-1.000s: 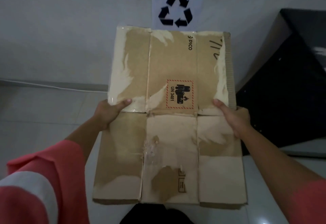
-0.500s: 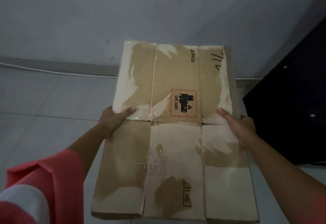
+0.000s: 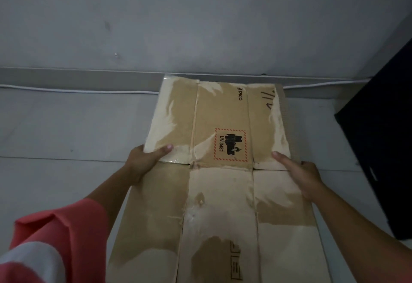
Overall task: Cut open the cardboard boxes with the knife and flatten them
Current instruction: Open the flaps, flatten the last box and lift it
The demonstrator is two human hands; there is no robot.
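Both of my hands grip one flattened cardboard box (image 3: 223, 204) at its side edges, level with the middle crease. My left hand (image 3: 141, 165) pinches the left edge, thumb (image 3: 163, 150) on top and the other fingers hidden underneath. My right hand (image 3: 306, 178) pinches the right edge the same way. The box's far edge reaches the baseboard, where a white cable (image 3: 78, 91) runs along the floor (image 3: 55, 137); I cannot tell whether it touches. A black object (image 3: 383, 148) stands at the floor's right side.
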